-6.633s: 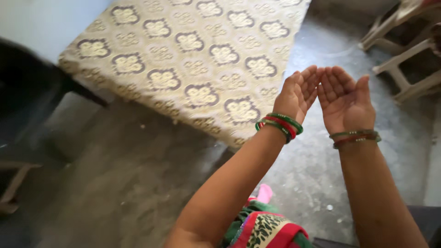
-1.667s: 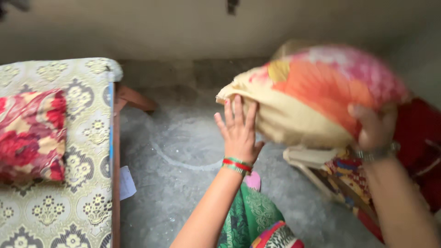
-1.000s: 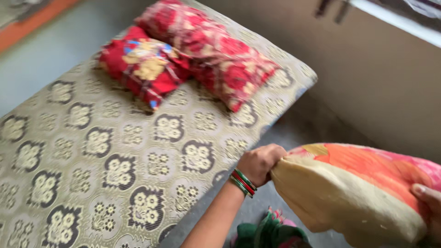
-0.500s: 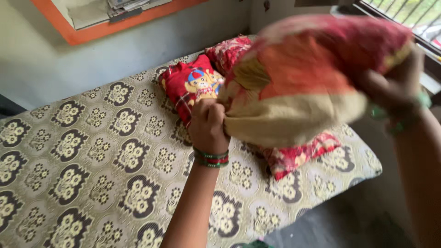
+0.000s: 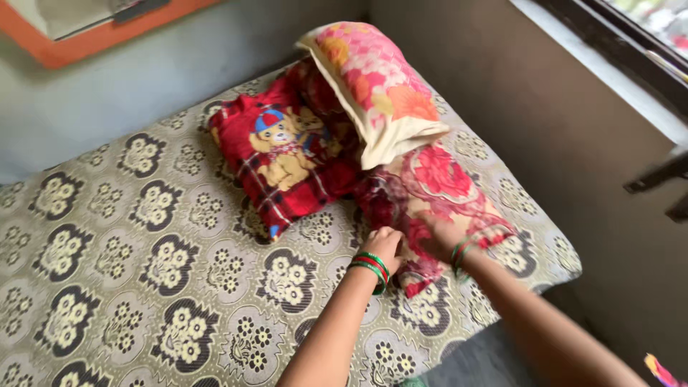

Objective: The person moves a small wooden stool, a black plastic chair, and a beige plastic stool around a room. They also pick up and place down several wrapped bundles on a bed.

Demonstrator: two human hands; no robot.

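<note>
A red floral pillow (image 5: 444, 179) lies at the right side of the patterned mattress (image 5: 143, 258). My left hand (image 5: 383, 245) is curled on that pillow's near left edge. My right hand (image 5: 437, 236) grips its near end, right beside the left. A pink and orange floral pillow (image 5: 373, 86) rests slanted on top of the red floral one, with nobody holding it. Left of both lies a red checked pillow (image 5: 279, 165) with a cartoon bear on it. Green and red bangles sit on both my wrists.
The bed stands in a corner, with a pale wall (image 5: 179, 79) behind it and a brown wall (image 5: 573, 143) to the right. A window ledge (image 5: 631, 64) runs along the upper right. An orange-framed panel (image 5: 107, 36) hangs at the upper left. Grey floor (image 5: 466, 358) shows below the mattress corner.
The pink and orange pillow, held up in both hands half a second ago, now rests on the other pillows. Both hands have let it go and moved down onto the red floral pillow's near end.
</note>
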